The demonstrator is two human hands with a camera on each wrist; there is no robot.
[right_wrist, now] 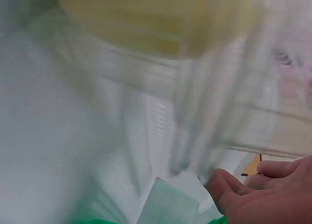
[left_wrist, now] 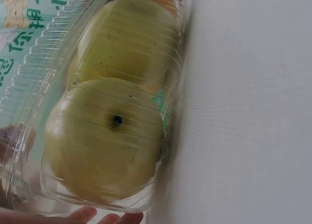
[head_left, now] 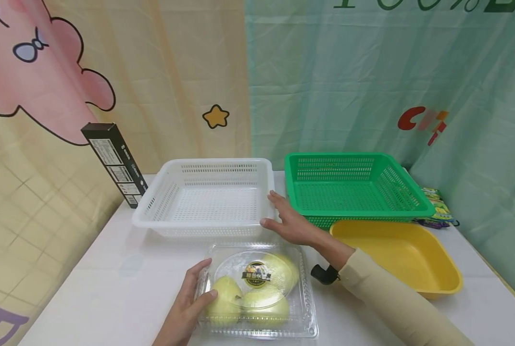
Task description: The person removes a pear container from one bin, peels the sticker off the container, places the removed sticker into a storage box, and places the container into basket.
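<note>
Pear clamshell held on table
Left hand gripped the clear pear clamshell; right hand, fingers straight, touched the white basket.

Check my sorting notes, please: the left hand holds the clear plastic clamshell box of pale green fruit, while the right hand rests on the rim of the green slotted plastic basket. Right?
Not quite. The head view shows the right hand on the rim of the white slotted plastic basket, not the green slotted plastic basket. The left hand does hold the clear plastic clamshell box of pale green fruit.
</note>
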